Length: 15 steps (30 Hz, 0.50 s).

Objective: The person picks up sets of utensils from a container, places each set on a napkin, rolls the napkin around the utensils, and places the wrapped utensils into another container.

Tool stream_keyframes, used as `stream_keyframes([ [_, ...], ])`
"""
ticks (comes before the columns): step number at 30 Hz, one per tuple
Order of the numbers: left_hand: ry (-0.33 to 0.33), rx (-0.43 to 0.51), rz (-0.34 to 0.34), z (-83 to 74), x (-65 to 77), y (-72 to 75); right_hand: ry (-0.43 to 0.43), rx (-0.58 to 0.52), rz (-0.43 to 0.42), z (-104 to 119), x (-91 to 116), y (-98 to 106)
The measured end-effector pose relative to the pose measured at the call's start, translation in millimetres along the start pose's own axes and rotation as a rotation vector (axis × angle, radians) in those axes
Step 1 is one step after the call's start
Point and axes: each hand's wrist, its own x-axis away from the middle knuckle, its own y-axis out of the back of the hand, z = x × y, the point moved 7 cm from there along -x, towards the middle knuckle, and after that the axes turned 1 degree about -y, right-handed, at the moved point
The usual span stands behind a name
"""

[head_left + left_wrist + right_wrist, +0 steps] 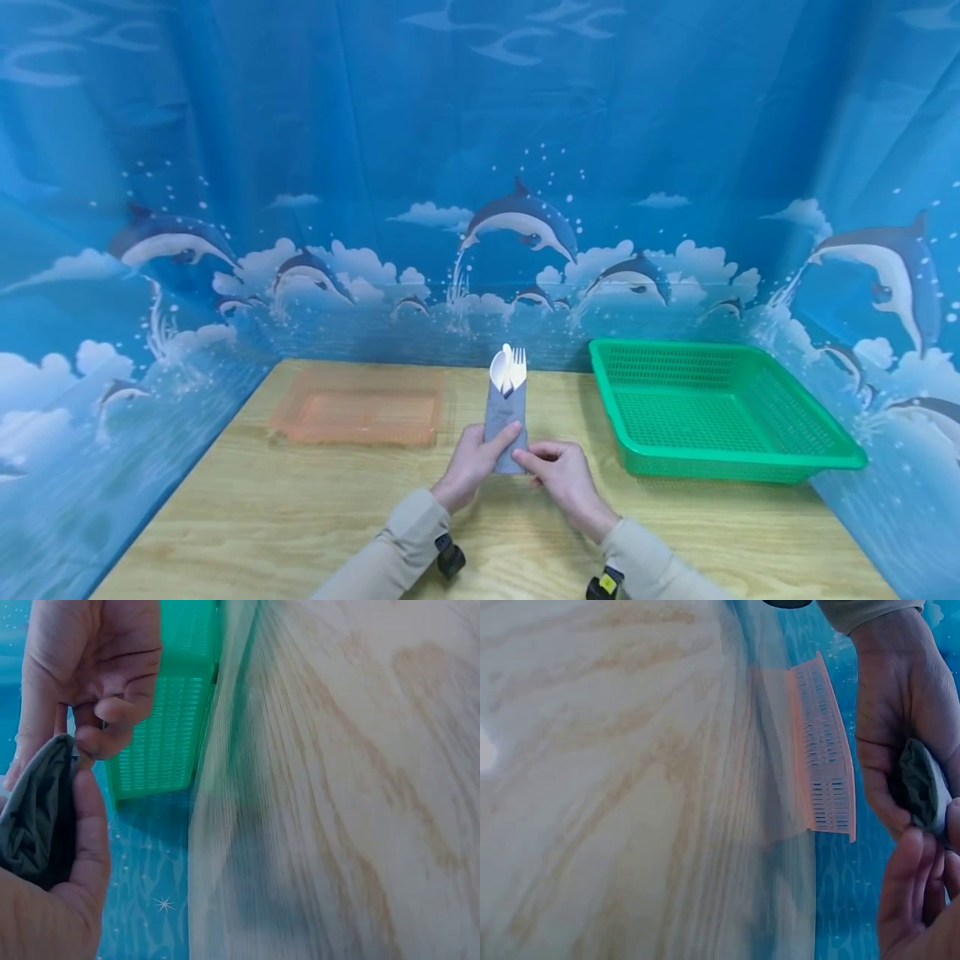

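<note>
A grey cloth cutlery pouch [506, 417] is held upright over the middle of the table. Out of its top stick a spoon [498, 370], a fork [519, 367] and a third pale piece between them. My left hand [474, 462] grips the pouch from the left, thumb across its front. At the lower right edge my right hand [562, 475] pinches the cloth between thumb and fingers. Both wrist views show the bottom end of the folded cloth [37, 817], wrapped by the left palm, with the right fingertips at its edge.
A green plastic basket [742, 459] stands at the right of the wooden table [225, 508]. An orange shallow basket [360, 417] lies at the back left. Blue dolphin-print curtain [420, 108] encloses the back and sides.
</note>
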Motion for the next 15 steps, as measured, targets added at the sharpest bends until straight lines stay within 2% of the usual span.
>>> stream_keyframes([
  [5,-0.032,0.001,-0.014,-3.1,0.8,0.4,0.000,-0.081,-0.031,0.4,-3.5,3.4],
  [10,-0.035,-0.002,-0.009,-0.9,-0.6,-0.6,-0.011,-0.155,-0.014,2.9,-7.1,4.6],
  [15,-0.050,0.011,0.003,-3.4,0.6,-2.5,-0.072,-0.196,-0.001,4.8,-7.1,3.7],
])
